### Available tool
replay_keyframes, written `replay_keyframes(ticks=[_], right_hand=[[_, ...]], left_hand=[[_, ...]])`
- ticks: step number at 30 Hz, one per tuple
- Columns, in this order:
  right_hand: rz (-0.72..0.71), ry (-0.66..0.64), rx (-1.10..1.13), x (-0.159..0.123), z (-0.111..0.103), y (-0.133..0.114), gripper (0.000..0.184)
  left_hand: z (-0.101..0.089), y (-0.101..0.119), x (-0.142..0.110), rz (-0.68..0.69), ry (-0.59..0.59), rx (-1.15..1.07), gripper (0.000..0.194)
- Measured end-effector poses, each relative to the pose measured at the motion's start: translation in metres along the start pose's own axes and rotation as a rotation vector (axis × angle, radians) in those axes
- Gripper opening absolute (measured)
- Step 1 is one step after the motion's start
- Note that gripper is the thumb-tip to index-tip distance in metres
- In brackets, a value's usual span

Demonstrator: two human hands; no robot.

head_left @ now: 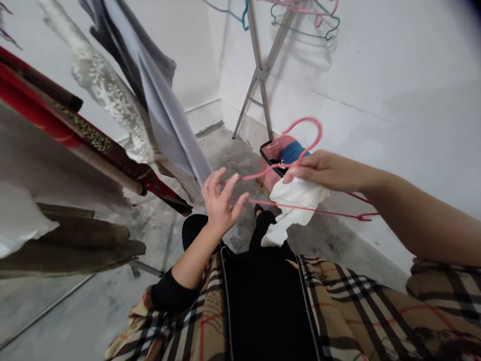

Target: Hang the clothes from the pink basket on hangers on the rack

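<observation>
In front of my body a pink clothes hanger (310,209) is held up sideways, its hook curving above my right hand (310,168). The fingers of that hand are closed round the hanger's neck. A crumpled white cloth (296,200) hangs below the same hand, partly behind the hanger's lower bar; it appears pinched there too. My left hand (221,198) is at the hanger's left end with its fingers spread apart. Whether those fingers touch the hanger is hard to make out.
Clothes, among them a grey garment (161,95) and olive trousers (75,245), hang at left beside a red rolled piece (93,135). Behind the hanger stands a pink basket (268,150) holding blue cloth (295,151). A metal rack (260,75) with several hangers leans by the wall.
</observation>
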State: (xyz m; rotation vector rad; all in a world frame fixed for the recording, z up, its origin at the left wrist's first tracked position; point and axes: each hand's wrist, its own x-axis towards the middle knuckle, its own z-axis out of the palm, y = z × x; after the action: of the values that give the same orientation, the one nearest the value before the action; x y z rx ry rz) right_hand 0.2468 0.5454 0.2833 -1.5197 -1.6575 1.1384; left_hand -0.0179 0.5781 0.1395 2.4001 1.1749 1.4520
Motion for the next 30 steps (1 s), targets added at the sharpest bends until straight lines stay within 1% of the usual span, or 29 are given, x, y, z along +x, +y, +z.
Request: replay_keyframes(ticks=[1,2,3,4,5,6,7,8,9,10,11,13,14,15,17,20,22,24,26,28,30], right_hand=[[0.010,-0.020,-0.023,-0.005,-0.002,-0.008,0.029],[0.020,-0.005,0.002,-0.009,-0.004,-0.017,0.034],[0.016,0.031,0.025,-0.013,-0.006,-0.024,0.037],[0.005,0.098,0.068,-0.016,-0.006,-0.032,0.039],[-0.013,0.160,0.114,-0.019,-0.007,-0.039,0.038],[-0.038,0.210,0.150,-0.022,-0.006,-0.046,0.037],[-0.069,0.252,0.176,-0.025,-0.005,-0.052,0.036],[-0.105,0.287,0.197,-0.027,-0.003,-0.059,0.035],[-0.153,0.321,0.212,-0.029,-0.002,-0.064,0.034],[-0.208,0.359,0.221,-0.030,-0.001,-0.070,0.033],[-0.260,0.405,0.223,-0.031,0.000,-0.074,0.032],[-0.341,0.530,0.193,-0.032,-0.002,-0.080,0.031],[-0.365,0.607,0.159,-0.031,-0.005,-0.080,0.031],[-0.375,0.685,0.118,-0.030,-0.010,-0.079,0.032],[-0.379,0.803,0.050,-0.028,-0.023,-0.072,0.037],[-0.363,0.901,0.029,-0.022,-0.044,-0.054,0.047],[-0.330,0.956,0.065,-0.016,-0.054,-0.039,0.043],[-0.284,0.995,0.112,-0.009,-0.061,-0.024,0.037],[-0.241,1.015,0.138,-0.002,-0.065,-0.011,0.036],[-0.207,1.023,0.145,0.005,-0.068,0.001,0.038],[-0.170,1.041,0.162,0.009,-0.069,0.010,0.038]], left_hand=[[0.001,0.000,-0.011,-0.005,0.068,0.015,0.058],[0.003,0.000,-0.025,-0.012,0.091,-0.007,0.070],[0.008,0.001,-0.040,-0.024,0.059,-0.057,0.080],[0.013,0.003,-0.056,-0.044,-0.027,-0.125,0.088],[0.019,0.006,-0.071,-0.078,-0.170,-0.198,0.096],[0.026,0.009,-0.085,-0.122,-0.340,-0.266,0.103],[0.033,0.012,-0.097,-0.171,-0.511,-0.321,0.111],[0.039,0.015,-0.106,-0.224,-0.653,-0.371,0.115],[0.045,0.018,-0.112,-0.272,-0.750,-0.419,0.112],[0.049,0.020,-0.115,-0.314,-0.803,-0.462,0.101],[0.052,0.020,-0.116,-0.348,-0.818,-0.500,0.084],[0.054,0.015,-0.111,-0.398,-0.775,-0.550,0.048],[0.053,0.010,-0.105,-0.421,-0.738,-0.557,0.039],[0.051,0.002,-0.098,-0.447,-0.694,-0.553,0.035],[0.042,-0.016,-0.078,-0.507,-0.586,-0.551,0.034],[0.020,-0.043,-0.042,-0.566,-0.438,-0.570,0.034],[0.003,-0.054,-0.018,-0.586,-0.376,-0.586,0.035],[-0.014,-0.059,0.005,-0.601,-0.332,-0.607,0.034],[-0.027,-0.058,0.024,-0.609,-0.296,-0.650,0.030],[-0.035,-0.054,0.040,-0.613,-0.270,-0.717,0.026],[-0.039,-0.048,0.053,-0.632,-0.254,-0.795,0.022]])
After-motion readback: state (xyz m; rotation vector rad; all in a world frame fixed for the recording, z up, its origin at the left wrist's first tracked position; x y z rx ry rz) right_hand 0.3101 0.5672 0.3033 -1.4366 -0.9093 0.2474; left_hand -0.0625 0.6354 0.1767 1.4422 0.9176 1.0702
